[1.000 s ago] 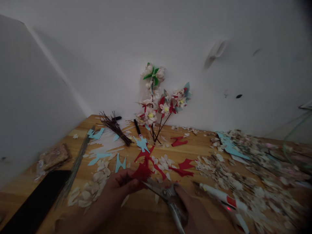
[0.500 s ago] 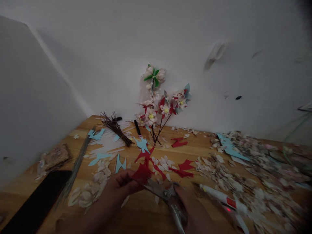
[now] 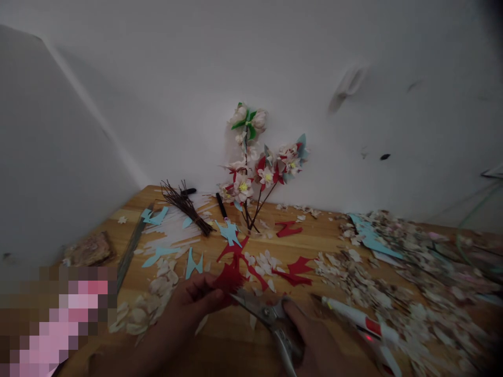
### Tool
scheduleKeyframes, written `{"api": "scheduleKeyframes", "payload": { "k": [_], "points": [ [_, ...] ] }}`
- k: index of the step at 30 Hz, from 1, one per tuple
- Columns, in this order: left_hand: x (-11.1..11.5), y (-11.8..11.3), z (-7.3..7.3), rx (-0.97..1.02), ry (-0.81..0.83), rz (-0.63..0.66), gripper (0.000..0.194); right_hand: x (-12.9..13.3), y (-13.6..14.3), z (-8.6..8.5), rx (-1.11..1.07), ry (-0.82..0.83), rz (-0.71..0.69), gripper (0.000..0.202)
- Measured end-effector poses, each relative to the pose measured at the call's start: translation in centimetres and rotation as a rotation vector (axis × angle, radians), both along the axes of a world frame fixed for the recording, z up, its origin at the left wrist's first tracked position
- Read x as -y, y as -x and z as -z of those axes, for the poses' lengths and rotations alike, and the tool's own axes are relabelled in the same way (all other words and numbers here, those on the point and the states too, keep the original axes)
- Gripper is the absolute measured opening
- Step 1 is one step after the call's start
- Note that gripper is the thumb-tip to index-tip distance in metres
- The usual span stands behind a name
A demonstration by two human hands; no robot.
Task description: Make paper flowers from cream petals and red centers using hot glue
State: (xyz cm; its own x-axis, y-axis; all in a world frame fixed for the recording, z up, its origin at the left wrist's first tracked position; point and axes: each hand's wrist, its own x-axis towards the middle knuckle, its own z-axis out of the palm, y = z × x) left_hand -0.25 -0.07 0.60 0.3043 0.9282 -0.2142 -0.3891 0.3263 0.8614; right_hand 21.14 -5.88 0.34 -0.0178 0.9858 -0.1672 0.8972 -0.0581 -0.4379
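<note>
Between its thumb and fingers my left hand [image 3: 200, 296] pinches a piece of red paper or felt [image 3: 230, 278] whose edge is cut into a fringe. My right hand [image 3: 304, 327] is wrapped round the handles of metal scissors [image 3: 269, 314]. The blade tips point left and sit at the fringed edge of the red piece. Behind my hands lie red scraps [image 3: 301, 269] and light blue cut scraps [image 3: 194, 263]. White petals [image 3: 159, 280] lie left of my left hand, and a white glue gun [image 3: 359, 319] with a lit red light lies right of the scissors.
Branches with artificial flowers [image 3: 249, 178] lean on the wall at the back. A bundle of brown twigs [image 3: 188, 209] lies on white sticks to the left. Heaped dried petals [image 3: 377, 293] cover the right side. A pixelated patch hides the lower left corner.
The scissor blades have shifted slightly at the fringed edge of the red piece. At lower left, the dark phone-like slab is now covered by a pink pixelated patch.
</note>
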Motion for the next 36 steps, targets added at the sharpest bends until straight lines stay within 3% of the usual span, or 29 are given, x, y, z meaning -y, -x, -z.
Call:
{"api": "scheduleKeyframes", "payload": {
  "k": [8,15,23,29,36],
  "points": [
    [-0.1,0.0,0.5,0.014,0.031,-0.024,0.025,0.0,0.1,-0.8,0.003,0.040,0.018,0.060],
    [0.1,-0.1,0.7,0.076,0.020,-0.013,0.023,0.0,-1.3,2.4,0.070,0.029,-0.021,0.068],
    [0.6,0.8,0.7,0.117,0.039,-0.032,0.021,0.3,-1.0,2.2,0.035,0.104,0.035,0.070],
    [1.0,1.2,1.1,0.126,0.041,-0.063,0.022,0.0,-2.1,5.2,-0.036,0.096,-0.064,0.075],
    [2.4,2.7,0.9,-0.010,0.002,-0.100,0.023,0.1,-0.9,4.0,-0.054,0.077,-0.068,0.073]
  ]
}}
